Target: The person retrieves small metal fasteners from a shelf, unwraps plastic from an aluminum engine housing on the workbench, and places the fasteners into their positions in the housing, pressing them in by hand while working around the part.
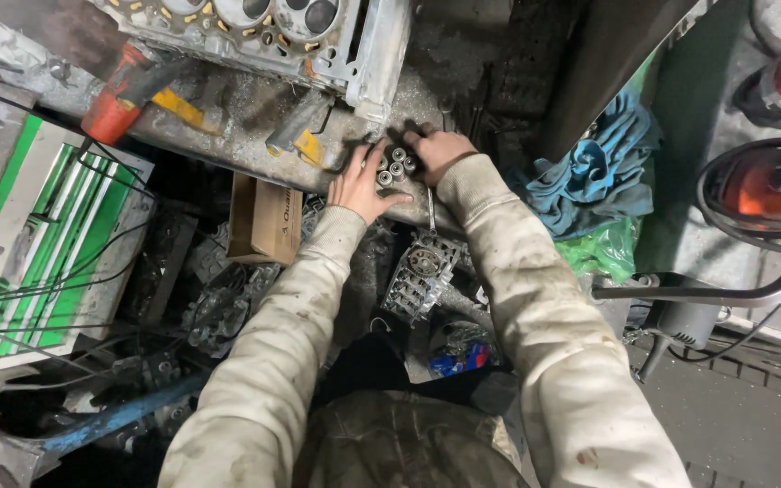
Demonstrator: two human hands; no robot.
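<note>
Cluster of small metal cylinders [394,166] on the edge of a grimy workbench [255,126], standing upright with open ends facing up, left hand [361,185] spread open touching its left side, right hand [437,149] cupped loosely against its right, cylinder head [318,36] behind.

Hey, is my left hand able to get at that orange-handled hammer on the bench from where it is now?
Probably yes. The left hand rests by the small metal cylinders, and the hammer lies further left on the same bench. Only a yellow-tipped metal piece lies between, low enough to pass over.
</note>
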